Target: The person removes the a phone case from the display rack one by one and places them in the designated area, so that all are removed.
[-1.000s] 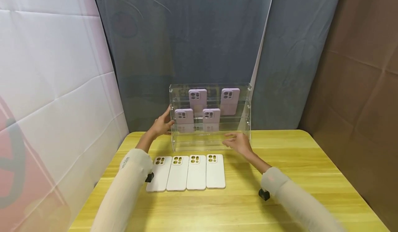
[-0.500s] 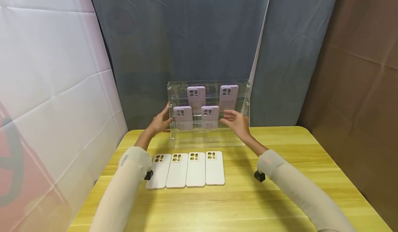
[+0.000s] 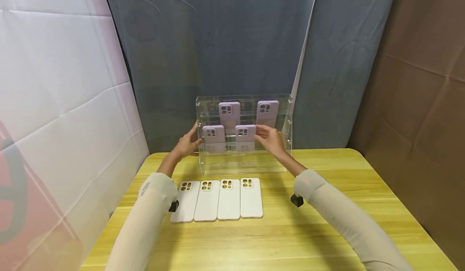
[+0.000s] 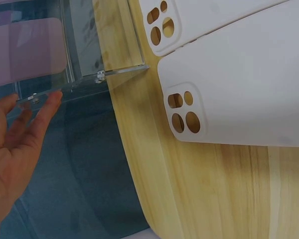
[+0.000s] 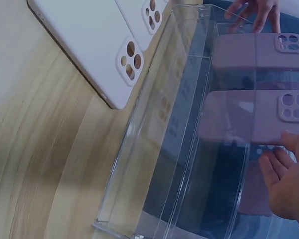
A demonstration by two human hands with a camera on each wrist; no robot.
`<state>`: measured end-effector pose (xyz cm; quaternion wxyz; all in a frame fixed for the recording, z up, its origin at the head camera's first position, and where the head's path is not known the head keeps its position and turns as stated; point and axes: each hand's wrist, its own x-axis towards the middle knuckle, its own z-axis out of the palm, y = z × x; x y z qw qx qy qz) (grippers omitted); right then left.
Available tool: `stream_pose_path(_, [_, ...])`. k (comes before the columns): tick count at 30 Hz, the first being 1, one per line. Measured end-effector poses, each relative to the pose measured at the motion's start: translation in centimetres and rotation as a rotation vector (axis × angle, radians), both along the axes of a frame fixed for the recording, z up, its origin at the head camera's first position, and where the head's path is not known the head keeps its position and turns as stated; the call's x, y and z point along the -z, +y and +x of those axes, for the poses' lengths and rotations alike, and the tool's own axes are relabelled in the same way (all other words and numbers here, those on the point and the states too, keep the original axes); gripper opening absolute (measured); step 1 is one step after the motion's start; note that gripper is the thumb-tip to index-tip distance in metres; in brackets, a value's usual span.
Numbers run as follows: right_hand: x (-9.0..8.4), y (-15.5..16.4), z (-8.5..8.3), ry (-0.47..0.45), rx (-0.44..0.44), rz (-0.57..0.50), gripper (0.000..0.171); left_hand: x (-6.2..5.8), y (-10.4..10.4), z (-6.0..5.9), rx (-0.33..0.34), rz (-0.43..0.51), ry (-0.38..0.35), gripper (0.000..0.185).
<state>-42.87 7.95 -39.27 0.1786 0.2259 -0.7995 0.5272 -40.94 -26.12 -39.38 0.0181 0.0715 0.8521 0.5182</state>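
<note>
Reaching right hand [image 3: 269, 138], fingers extended

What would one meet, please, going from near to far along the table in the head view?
Row of white phone cases → clear acrylic display case with the purple phone cases on its shelves → grey backdrop curtain.

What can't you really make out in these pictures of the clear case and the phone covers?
- Head view: whether the right hand touches the lower right purple cover or only the clear case; the case's reflections blur it.
- Right wrist view: the right hand's palm is cut off by the frame edge.
- Left wrist view: the white covers are cut off by the frame edge; the left hand shows only in part.
</note>
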Motion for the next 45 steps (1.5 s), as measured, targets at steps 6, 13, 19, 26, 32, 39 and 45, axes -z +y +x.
stream_pose_path(6, [0.3,-0.4,-0.2,0.019,0.033,0.030,0.028,0.1,-0.1,0.2,0.004,0.000,-0.006,0.083])
stream_pose_path(13, [0.1,-0.4,-0.4,0.020,0.040,0.008,0.026,0.2,0.0,0.5,0.019,0.014,0.001,0.083])
stream_pose_path(19, [-0.8,-0.2,0.0,0.033,0.047,0.002,0.027,0.2,-0.1,0.3,0.007,0.000,0.011,0.083])
stream_pose_path(26, [-1.7,0.1,0.1,0.018,0.038,-0.008,0.027,0.2,-0.3,0.2,0.006,-0.020,0.007,0.083])
stream_pose_path(32, [-2.8,0.7,0.3,0.037,0.030,-0.018,0.027,0.2,-0.1,0.1,0.006,-0.015,0.010,0.083])
stream_pose_path(39, [-4.4,1.4,0.9,0.043,0.039,-0.007,0.029,-0.1,-0.2,-0.1,0.012,-0.021,0.013,0.082])
stream_pose_path(45, [-5.4,1.7,1.4,0.029,0.064,-0.006,0.031,-0.2,-0.4,0.1,0.001,-0.028,0.009,0.083])
